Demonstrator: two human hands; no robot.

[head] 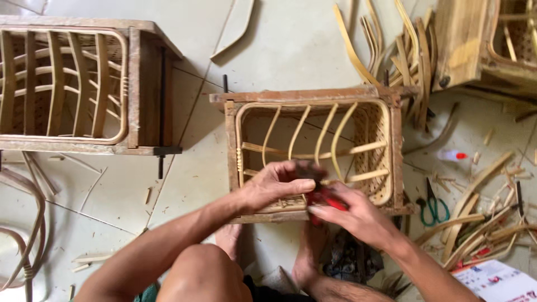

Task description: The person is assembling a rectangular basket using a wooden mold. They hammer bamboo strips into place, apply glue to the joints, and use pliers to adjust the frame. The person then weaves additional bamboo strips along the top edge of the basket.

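Pale floor tiles [184, 184] run under everything, littered with thin shavings and offcuts. Three wooden frames are in view. At far left a loop of bent cane [22, 235] lies on the floor below the first frame [140, 84], which holds a finished cane basket with four upright ribs and several crosswise ones. In the middle stands the second frame [313, 96], and inside it sits a half-built basket [369, 126]: four curved ribs crossed by two flat slats, with woven matting on its right wall and nothing loose inside it. Over its near edge the left hand [277, 184] comes in from the lower left, palm down, fingers curled closed around a dark piece whose kind cannot be told. The right hand [358, 215] meets it from the lower right, fingers folded around a red-handled tool [324, 197], mostly hidden, touching the left hand. Two bare feet rest just below the frame. Further right lie one pair of green-handled scissors [433, 206], a small white bottle with a red tip [450, 155], and two heaps of cane strips [481, 223]. The third frame [464, 39] sits at top right, cut off.
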